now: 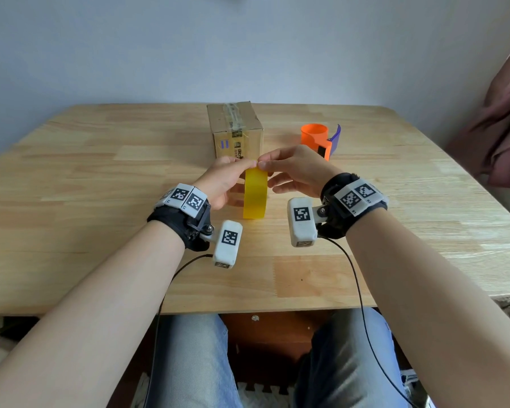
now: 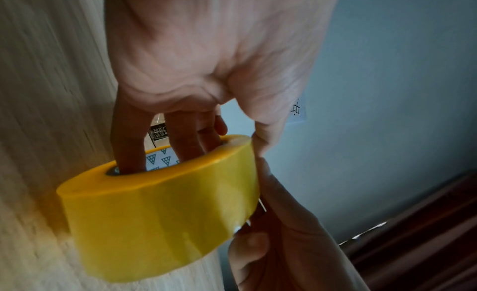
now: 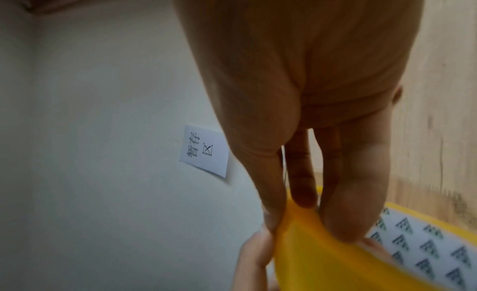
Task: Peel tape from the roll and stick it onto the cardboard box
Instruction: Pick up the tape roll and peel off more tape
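Tape roll (image 1: 255, 192) stood on edge between both hands — left hand (image 1: 221, 184) gripped it, fingers hooked through the core, right hand (image 1: 298, 169) pinched at its top rim, seemingly on the free end — with the cardboard box (image 1: 234, 129) just beyond the fingertips.

Your left hand (image 1: 223, 184) grips a roll (image 1: 255, 192) of glossy, translucent yellow plastic tape; its inner core (image 3: 423, 246) looks like matt white paper printed with dark triangles. Beneath both hands the table (image 1: 100, 178) is pale jointed wood, smooth and matt. Just beyond your fingers stands a matt brown cardboard box (image 1: 236, 131) with shiny clear tape along its top. Past your right hand (image 1: 298, 169) sits a smooth orange plastic dispenser (image 1: 317, 136).
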{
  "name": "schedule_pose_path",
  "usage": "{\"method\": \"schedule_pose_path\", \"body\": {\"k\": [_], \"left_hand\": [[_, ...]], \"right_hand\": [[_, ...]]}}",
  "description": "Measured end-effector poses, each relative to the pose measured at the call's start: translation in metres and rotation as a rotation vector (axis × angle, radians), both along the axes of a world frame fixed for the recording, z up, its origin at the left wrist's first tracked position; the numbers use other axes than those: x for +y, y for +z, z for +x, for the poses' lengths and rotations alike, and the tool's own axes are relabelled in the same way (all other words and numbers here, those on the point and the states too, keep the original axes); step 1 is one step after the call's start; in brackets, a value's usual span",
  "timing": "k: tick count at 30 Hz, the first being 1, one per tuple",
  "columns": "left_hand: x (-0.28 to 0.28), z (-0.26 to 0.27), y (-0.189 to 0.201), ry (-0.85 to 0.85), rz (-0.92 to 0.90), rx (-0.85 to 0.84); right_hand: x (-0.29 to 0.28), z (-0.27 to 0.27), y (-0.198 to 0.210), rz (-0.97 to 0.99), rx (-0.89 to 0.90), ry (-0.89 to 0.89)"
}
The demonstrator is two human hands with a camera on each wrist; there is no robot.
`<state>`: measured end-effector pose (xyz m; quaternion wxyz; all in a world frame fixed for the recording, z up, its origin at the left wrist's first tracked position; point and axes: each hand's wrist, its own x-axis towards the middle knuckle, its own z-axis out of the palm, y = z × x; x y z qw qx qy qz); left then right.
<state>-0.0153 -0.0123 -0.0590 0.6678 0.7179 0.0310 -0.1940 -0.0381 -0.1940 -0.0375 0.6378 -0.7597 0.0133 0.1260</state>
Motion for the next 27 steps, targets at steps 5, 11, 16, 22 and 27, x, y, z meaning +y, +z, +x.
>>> {"method": "schedule_pose_path", "body": {"k": [5,11,16,22,27], "left_hand": [[0.000,0.000,0.002,-0.038,-0.001,0.019],[0.002,-0.006,0.003,-0.111,-0.038,0.041],[0.008,-0.009,0.004,-0.132,-0.062,0.068],[0.013,-0.009,0.006,-0.194,-0.055,0.092],[0.007,-0.011,0.008,-0.197,-0.043,0.079]], "right_hand": [[-0.001,-0.001,0.006,-0.092,-0.004,-0.048],[0.004,0.002,0.000,-0.147,0.227,-0.039],[0.009,0.000,-0.006,-0.123,0.217,-0.047],[0.000,-0.010,0.015,-0.332,0.002,0.013],[0.003,-0.014,0.024,-0.456,-0.096,-0.027]]}}
